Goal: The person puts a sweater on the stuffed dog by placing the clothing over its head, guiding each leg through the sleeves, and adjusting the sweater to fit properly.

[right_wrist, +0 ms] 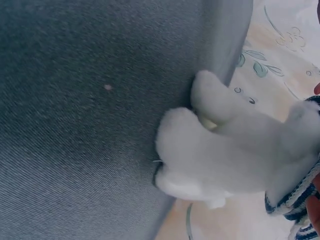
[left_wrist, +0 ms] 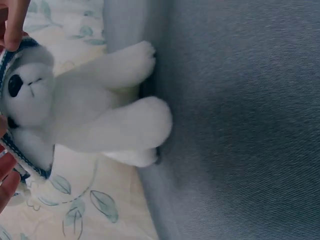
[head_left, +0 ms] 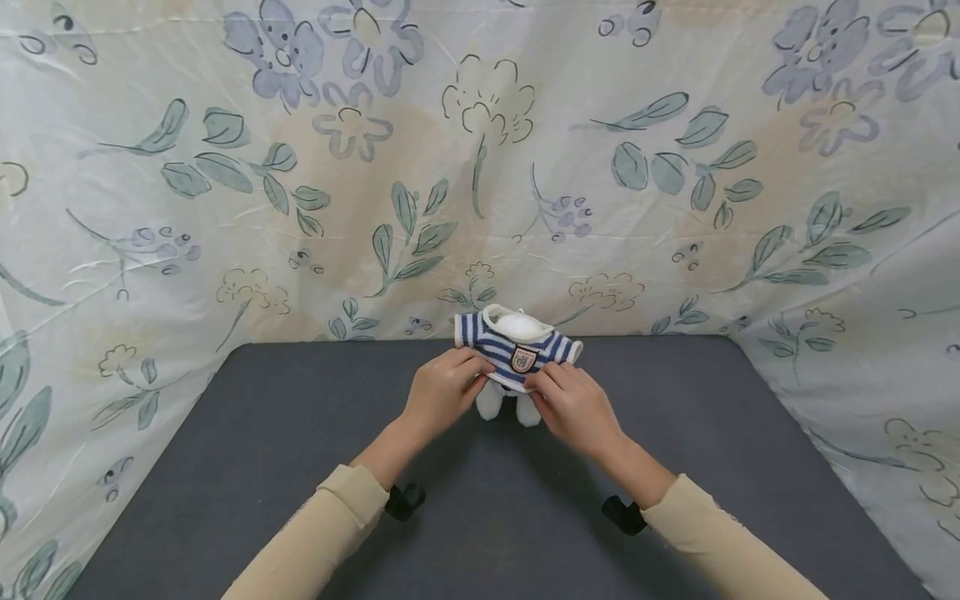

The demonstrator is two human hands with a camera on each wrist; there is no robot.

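Observation:
A white plush toy point(left_wrist: 95, 112) with a dark nose sits upright, its legs point(head_left: 491, 402) resting on the grey surface. Over its head lies a small blue-and-white striped sweater point(head_left: 491, 340) with a shield-shaped badge point(head_left: 523, 359). My left hand point(head_left: 444, 387) pinches the sweater's lower hem on the left, and my right hand point(head_left: 577, 408) pinches it on the right. White shows through the neck opening at the top. In the left wrist view the hem point(left_wrist: 35, 167) circles the toy's face; in the right wrist view the bare body point(right_wrist: 235, 155) shows below it.
The dark grey tabletop point(head_left: 300, 433) spreads around the toy, its back edge just behind it. A floral cloth point(head_left: 420, 167) hangs behind and at both sides. Black straps point(head_left: 405, 502) are near both wrists.

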